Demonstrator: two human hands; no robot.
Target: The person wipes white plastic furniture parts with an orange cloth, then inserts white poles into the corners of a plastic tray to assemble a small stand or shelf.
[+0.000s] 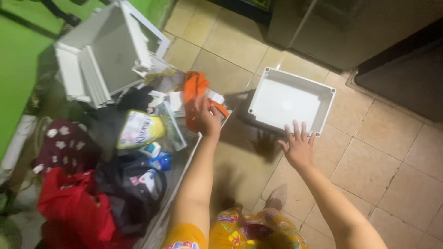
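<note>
Head view, looking down at a floor of beige square ceramic tiles with dark grout lines; lighting dim, strong shadows under both arms. Right hand is spread flat, fingers apart, fingertips touching the near rim of a shallow white rectangular plastic tray, which sits slightly raised and tilted above the tiles, open side up, interior bare. Left hand reaches into a cluttered low bin, fingers curled on a crumpled orange cloth; whether it pinches the cloth or only rests on it cannot be told. Beside the cloth: a yellow-and-white soft refill pouch, a small blue-and-white bottle, a black bag, a red plastic bag, a dark maroon fabric with white flowers. Behind them, a stack of white plastic drawer frames leans against a bright green wall. Top right: a dark cabinet front at the floor edge. Patterned yellow garment at the bottom of the frame.
</note>
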